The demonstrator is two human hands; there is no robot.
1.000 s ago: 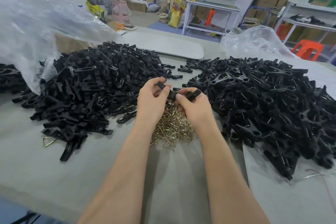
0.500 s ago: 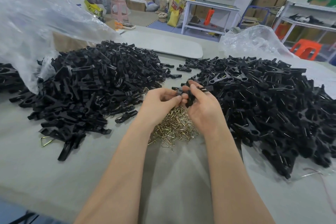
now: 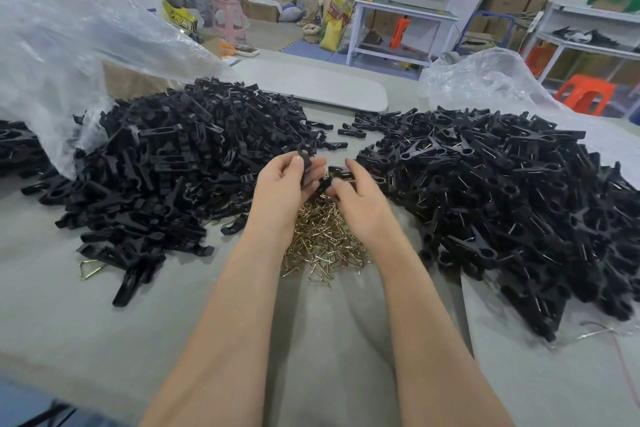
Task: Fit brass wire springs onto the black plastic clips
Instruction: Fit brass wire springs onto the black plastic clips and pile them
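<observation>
A small heap of brass wire springs (image 3: 323, 239) lies on the grey table between my forearms. My left hand (image 3: 287, 184) pinches a black plastic clip (image 3: 306, 166) between thumb and fingers above the heap. My right hand (image 3: 360, 198) is right beside it, its fingers curled round another black piece (image 3: 341, 172) that pokes out past the fingertips. The two hands meet over the springs. A large pile of loose black clips (image 3: 180, 170) lies to the left. A second pile of black clips with wire visible in them (image 3: 512, 198) lies to the right.
Clear plastic bags rise at the far left (image 3: 69, 45) and far right (image 3: 485, 80). A single brass spring (image 3: 90, 269) lies by the left pile. A grey board (image 3: 311, 85) sits at the table's far edge. Shelves, cartons and an orange stool (image 3: 585, 92) stand behind.
My hands drew together over the springs, then parted a little. The left hand now holds its clip higher, and the right hand has dropped slightly toward the spring heap.
</observation>
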